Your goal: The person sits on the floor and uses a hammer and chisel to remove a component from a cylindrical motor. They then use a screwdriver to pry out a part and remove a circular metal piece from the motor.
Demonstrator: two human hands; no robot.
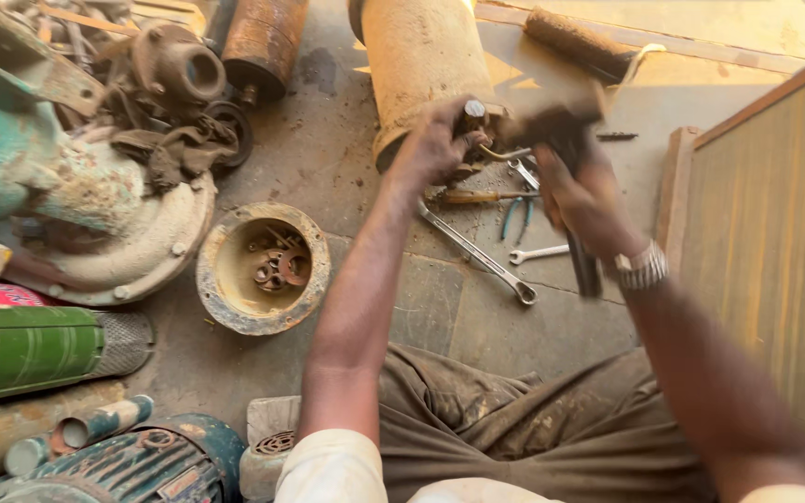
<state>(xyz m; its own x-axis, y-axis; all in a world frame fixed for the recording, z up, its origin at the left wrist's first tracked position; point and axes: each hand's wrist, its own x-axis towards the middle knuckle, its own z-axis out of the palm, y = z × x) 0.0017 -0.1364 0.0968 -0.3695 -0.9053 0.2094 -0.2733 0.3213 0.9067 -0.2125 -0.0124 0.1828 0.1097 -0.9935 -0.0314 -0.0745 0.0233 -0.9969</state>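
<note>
My left hand (pixel 435 144) grips a short metal punch or bolt (pixel 473 112) held against the lower end of a rusty yellowish cylinder (pixel 418 56) lying on the stone floor. My right hand (pixel 584 200), with a metal watch on the wrist, holds a dark hammer (pixel 566 130), blurred by motion, its head right beside the punch and its handle sticking down past my wrist.
Wrenches (pixel 477 253), pliers (pixel 517 216) and a screwdriver lie on the floor below the cylinder. A round rusty housing (pixel 225 298) holds small parts. A pump casing (pixel 132 233), green cylinder (pixel 20 349) and motor (pixel 142 466) crowd the left. A wooden board (pixel 766 233) stands right.
</note>
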